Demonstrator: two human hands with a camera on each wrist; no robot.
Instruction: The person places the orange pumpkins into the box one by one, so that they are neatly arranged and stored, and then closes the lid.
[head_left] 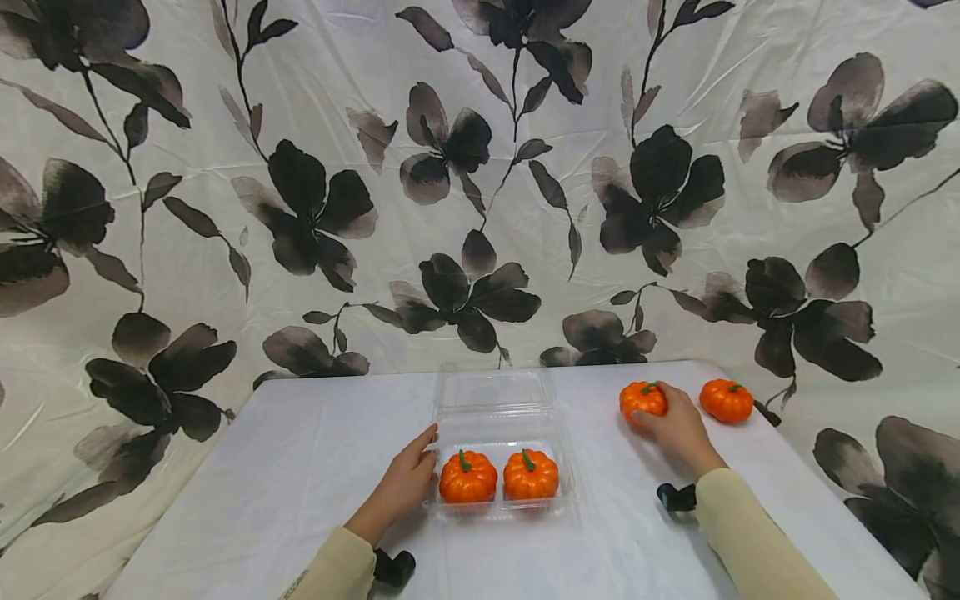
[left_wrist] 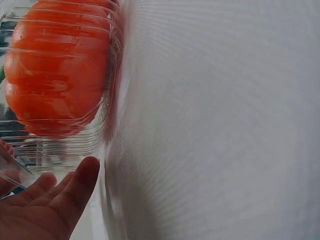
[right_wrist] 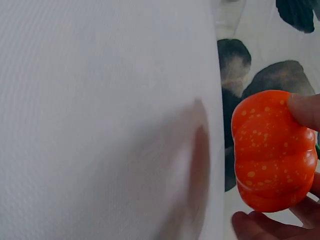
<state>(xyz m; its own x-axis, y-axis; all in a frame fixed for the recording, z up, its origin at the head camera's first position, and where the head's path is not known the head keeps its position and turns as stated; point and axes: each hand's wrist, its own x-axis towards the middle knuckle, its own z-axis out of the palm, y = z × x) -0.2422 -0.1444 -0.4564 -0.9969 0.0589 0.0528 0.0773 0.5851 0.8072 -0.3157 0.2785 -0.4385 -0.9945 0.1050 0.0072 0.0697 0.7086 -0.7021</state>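
Two small orange pumpkins, one on the left (head_left: 468, 478) and one on the right (head_left: 531, 477), sit side by side in a clear plastic clamshell container (head_left: 501, 510), whose lid (head_left: 493, 390) is folded back. My left hand (head_left: 403, 477) rests at the container's left side, its fingers extended along the plastic wall. In the left wrist view, the thumb (left_wrist: 82, 182) lies by the ribbed corner. My right hand (head_left: 681, 429) grips a third pumpkin (right_wrist: 272, 150) between thumb and fingers, raised over the table. Another pumpkin (head_left: 726, 401) sits just right of that hand.
A white cloth covers the table (head_left: 315, 467). Behind it hangs a pale curtain (head_left: 360, 75) printed with dark flowers. Black camera mounts, one on the left wrist (head_left: 395, 568) and one on the right wrist (head_left: 677, 497), jut out beside the sleeves.
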